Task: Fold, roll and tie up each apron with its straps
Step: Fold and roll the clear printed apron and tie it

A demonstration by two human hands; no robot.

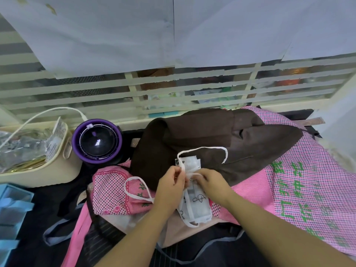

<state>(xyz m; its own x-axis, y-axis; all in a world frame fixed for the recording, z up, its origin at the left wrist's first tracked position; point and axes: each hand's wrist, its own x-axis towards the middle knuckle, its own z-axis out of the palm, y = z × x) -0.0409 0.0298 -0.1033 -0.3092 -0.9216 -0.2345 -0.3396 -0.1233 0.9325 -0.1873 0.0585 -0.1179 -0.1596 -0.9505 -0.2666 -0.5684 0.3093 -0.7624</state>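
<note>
The left hand (171, 183) pinches the white strap (204, 148) between thumb and fingers. The right hand (211, 182) holds the same strap with curled fingers, at the far end of the rolled white apron (195, 208). This roll lies near the middle of the desk (48, 197), on the brown apron (212, 135) and the pink checked apron (308, 180). The fingers hide where the strap crosses.

A dark work surface (48, 199) carries a cream plastic basket (63, 170) of packets at the far left, with a purple-rimmed round appliance (96, 140) just beside it. Pale blue boxes (13, 205) sit at the near left edge. A pink checked apron (308, 189) with green characters spreads across the right.
</note>
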